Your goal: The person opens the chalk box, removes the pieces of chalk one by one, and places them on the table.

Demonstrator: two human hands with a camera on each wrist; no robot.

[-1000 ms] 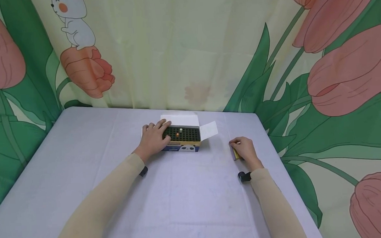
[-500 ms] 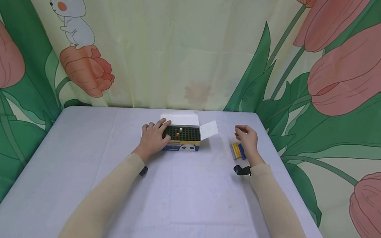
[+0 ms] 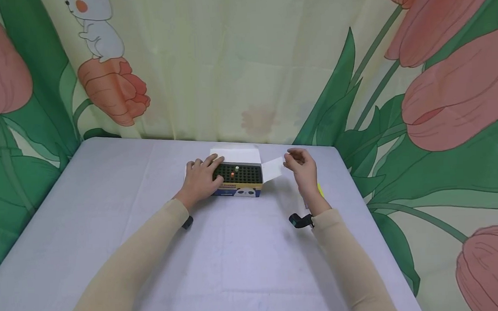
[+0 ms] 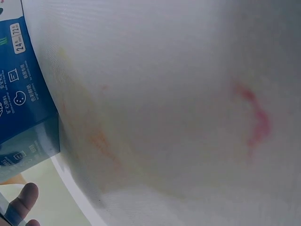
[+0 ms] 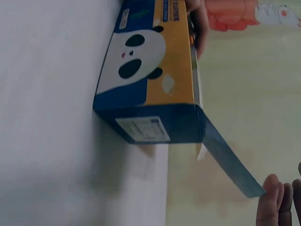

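Observation:
A box with a panda on its front stands at the back of the table, its white lid raised. Inside is a dark holder with rows of round holes. An orange-tipped stick and a pale-tipped stick stand in it. My left hand rests over the box's left end, fingers spread on the top. My right hand hovers with loosely bent fingers by the box's right flap, nothing visible between them. A yellow stick lies partly hidden behind my right wrist.
The box's right flap sticks out sideways, as the right wrist view also shows. A patterned curtain hangs behind the table's far edge. White cloth covers the table, with pink and orange stains close to my left wrist.
My right hand has lifted off the lilac, yellow and blue sticks on the table's right and moved left and away toward the box's flap. The left hand and box stay put.

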